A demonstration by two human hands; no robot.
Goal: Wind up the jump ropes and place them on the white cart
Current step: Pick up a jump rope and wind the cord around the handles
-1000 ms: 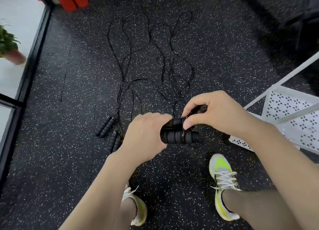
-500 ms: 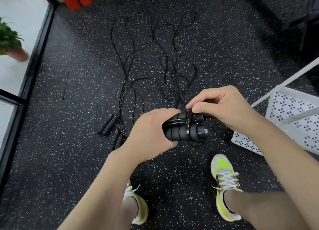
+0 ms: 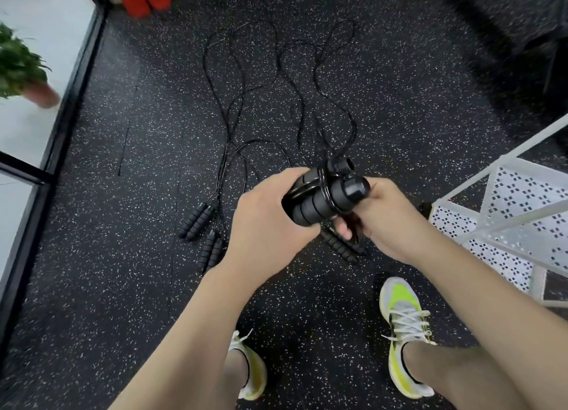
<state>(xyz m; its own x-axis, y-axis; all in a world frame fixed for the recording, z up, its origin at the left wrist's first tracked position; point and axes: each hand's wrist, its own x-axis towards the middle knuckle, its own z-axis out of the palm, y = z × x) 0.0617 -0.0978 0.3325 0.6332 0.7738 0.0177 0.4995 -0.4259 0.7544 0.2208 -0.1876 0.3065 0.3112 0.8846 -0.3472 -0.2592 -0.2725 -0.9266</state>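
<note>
The left hand (image 3: pixel 270 216) is curled around a pair of black jump-rope handles (image 3: pixel 325 200) held side by side, its fingers wrapped over their near ends so that the capped far ends stick out up and to the right. Several turns of thin black cord (image 3: pixel 322 182) are looped around the two handles just beyond the left fingers. The right hand (image 3: pixel 390 219) sits directly against the protruding ends from the right and below, its fingers bent in under the bundle; it appears to be pinching the cord there, though the handles hide the fingertips and the grip cannot be made out for certain. The bundle is held in the air between the two hands, above the black speckled floor (image 3: pixel 123 286) and left of the white cart (image 3: pixel 504 225), whose perforated shelf and slanted frame enter from the right edge. Under the hands another pair of handles (image 3: pixel 344 246) lies on the floor, partly covered by the right hand. Two more pairs of handles (image 3: pixel 196 222) and (image 3: pixel 210 249) lie on the floor left of the left wrist, and their cords (image 3: pixel 233 102) trail away in long tangled loops toward the top of the view. The person's feet in white and yellow shoes (image 3: pixel 402 332) stand below the hands. A potted plant (image 3: pixel 21 68) stands at the left edge behind a dark frame.
</note>
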